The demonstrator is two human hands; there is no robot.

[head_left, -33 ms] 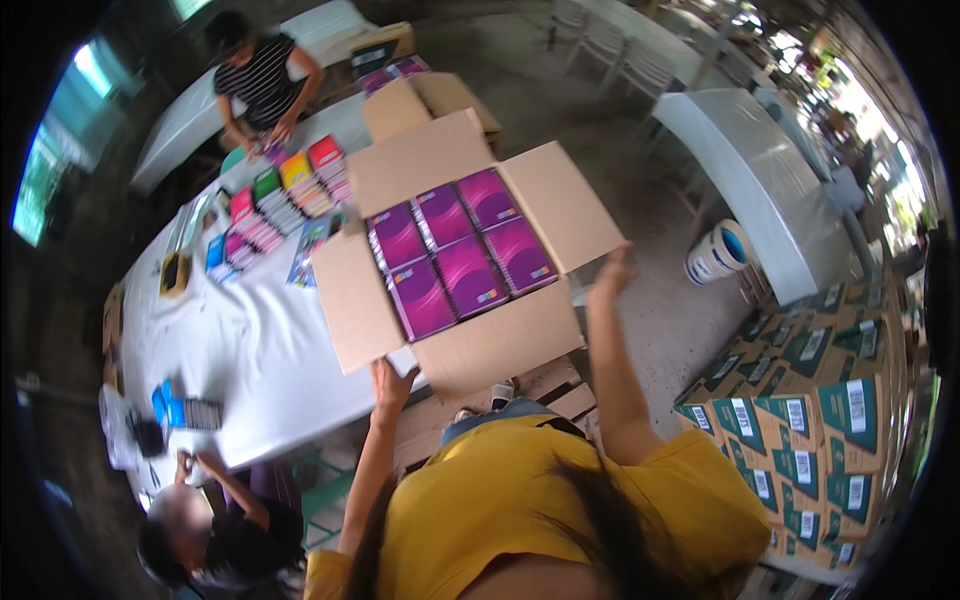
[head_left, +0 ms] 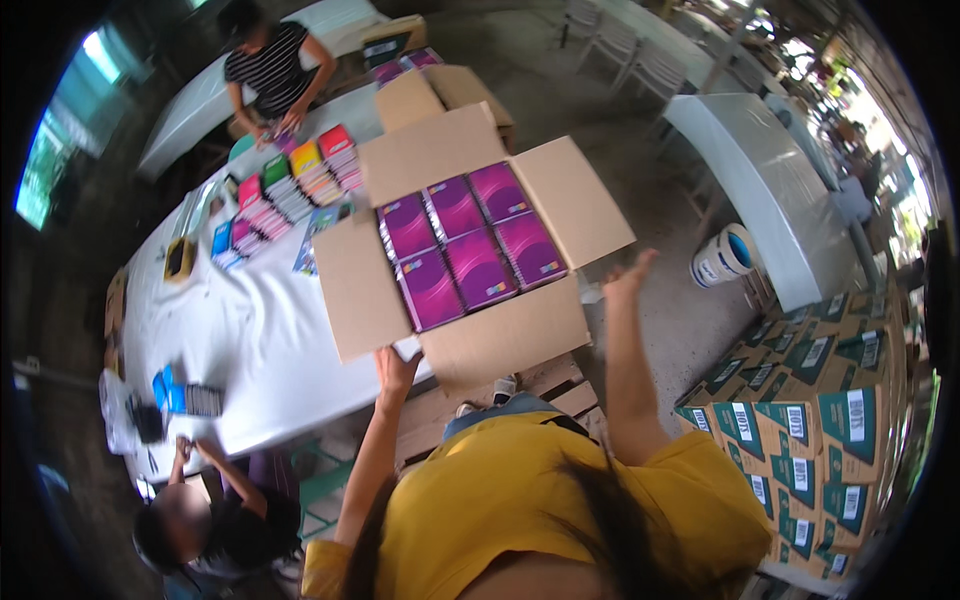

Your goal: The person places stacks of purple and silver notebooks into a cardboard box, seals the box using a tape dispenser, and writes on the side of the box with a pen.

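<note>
An open cardboard box (head_left: 455, 350) with its flaps folded out stands at the near right end of the table. Inside, purple spiral notebooks (head_left: 480, 268) lie in two rows. At the box's near left corner my left hand (head_left: 397, 370) holds on from below, its fingertips partly hidden by the flap. My right hand (head_left: 628, 276) is open beside the right flap, fingers spread and apart from the cardboard.
Stacks of coloured notebooks (head_left: 300, 182) line the far side of the white-covered table (head_left: 270, 330). One person (head_left: 275, 75) works behind them, another (head_left: 215, 515) sits near left. Printed cartons (head_left: 800, 420) are piled at right, near a white bucket (head_left: 718, 258).
My right hand has come off the right flap's corner, and its fingers have spread. My left hand stays at the near left corner. The whole view has shifted slightly.
</note>
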